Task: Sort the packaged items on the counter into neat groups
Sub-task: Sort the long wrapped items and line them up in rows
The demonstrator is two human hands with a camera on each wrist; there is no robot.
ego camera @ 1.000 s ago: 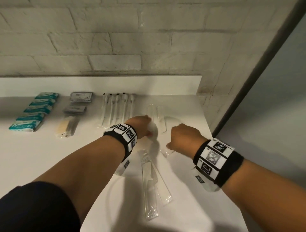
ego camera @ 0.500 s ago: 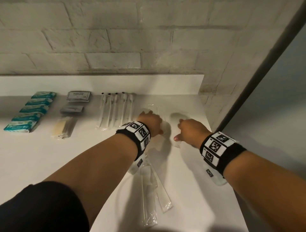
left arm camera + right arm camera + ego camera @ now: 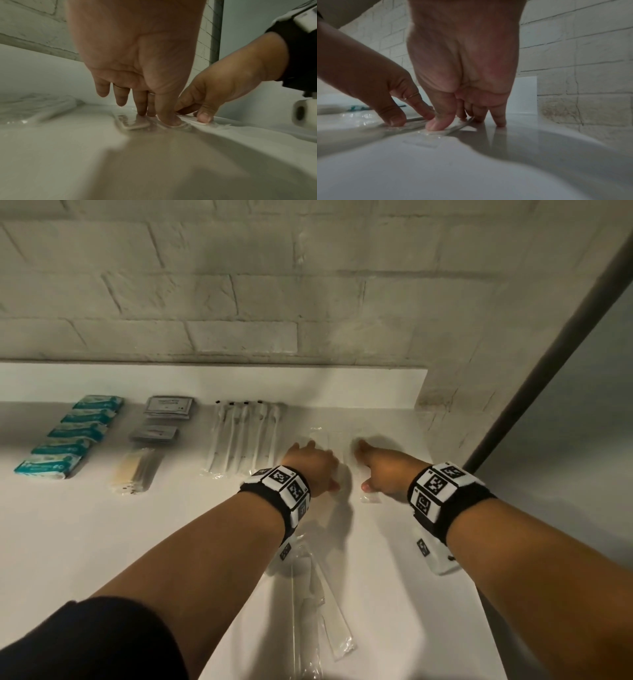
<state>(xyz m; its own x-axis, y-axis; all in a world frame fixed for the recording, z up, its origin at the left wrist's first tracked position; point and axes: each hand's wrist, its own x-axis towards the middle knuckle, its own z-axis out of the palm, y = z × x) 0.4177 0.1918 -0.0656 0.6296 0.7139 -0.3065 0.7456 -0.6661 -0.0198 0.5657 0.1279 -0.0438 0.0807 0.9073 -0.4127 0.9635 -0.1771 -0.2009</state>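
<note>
Counter (image 3: 102, 542) space along the wall already carries tidy groups: teal packets (image 3: 68, 436), grey sachets (image 3: 168, 409), a tan bundle (image 3: 135, 474) and white wrapped sticks (image 3: 239, 436). Beside those, the left hand (image 3: 311, 465) and right hand (image 3: 387, 470) press flat, fingers extended, on clear sleeves (image 3: 329, 440), squaring them into a row without gripping. Nearer the person, loose clear sleeves (image 3: 318, 611) lie crossed, likely the last batch unsorted.
</note>
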